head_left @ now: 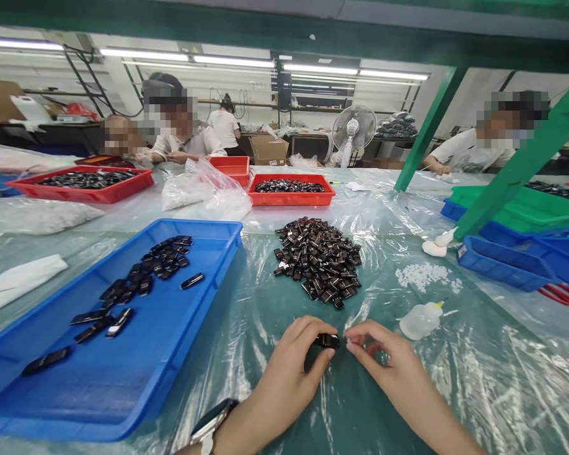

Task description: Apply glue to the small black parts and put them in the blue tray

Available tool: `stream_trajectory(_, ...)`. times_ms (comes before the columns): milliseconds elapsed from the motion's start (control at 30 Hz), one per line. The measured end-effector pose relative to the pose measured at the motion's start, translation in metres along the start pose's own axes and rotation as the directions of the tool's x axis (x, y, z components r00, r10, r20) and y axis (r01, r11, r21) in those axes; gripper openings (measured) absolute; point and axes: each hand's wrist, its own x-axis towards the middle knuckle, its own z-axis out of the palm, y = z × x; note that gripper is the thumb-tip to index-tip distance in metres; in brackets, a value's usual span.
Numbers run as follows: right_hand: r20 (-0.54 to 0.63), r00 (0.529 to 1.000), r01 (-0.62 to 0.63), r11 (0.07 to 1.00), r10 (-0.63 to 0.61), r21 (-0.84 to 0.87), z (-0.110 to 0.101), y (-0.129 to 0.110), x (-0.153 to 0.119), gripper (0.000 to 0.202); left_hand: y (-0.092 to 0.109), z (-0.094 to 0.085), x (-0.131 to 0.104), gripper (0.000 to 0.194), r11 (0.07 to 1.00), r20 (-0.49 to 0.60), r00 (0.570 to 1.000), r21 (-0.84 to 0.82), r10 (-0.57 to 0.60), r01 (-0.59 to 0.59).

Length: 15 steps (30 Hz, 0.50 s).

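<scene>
Between the thumb and fingers of my left hand point(289, 370) is a small glossy black casing point(329, 341), one end facing right. Close to that end, my right hand point(391, 360) pinches a tiny whitish piece point(348, 342), mostly covered by the fingertips; a narrow gap separates the two hands. Beyond them lies a heap of similar black casings point(320, 259). To the right are scattered small white pieces point(424, 277) and a translucent squeeze bottle point(420, 321) with a yellow tip, lying on its side.
On the left, a large blue tray point(123, 407) contains several black casings. Red trays point(289, 198) and a clear plastic bag point(208, 193) stand farther back. Green posts point(516, 158), blue bins point(505, 262) and red-handled pliers point(564, 294) are at right. Other people sit across the table.
</scene>
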Motion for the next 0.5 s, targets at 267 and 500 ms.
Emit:
stream_trajectory(267,0.174,0.966,-0.253,0.842,0.192,0.477,-0.008,-0.013,-0.011,0.021,0.005,-0.002,-0.003,0.018,0.998,0.051,0.997,-0.009,0.060,-0.060)
stream_trajectory(500,0.312,0.925,-0.376,0.646,0.218,0.665,-0.006,-0.021,-0.016,0.022,0.008,-0.002,-0.006,0.023,0.987,0.074,0.985,-0.050,0.157,-0.153)
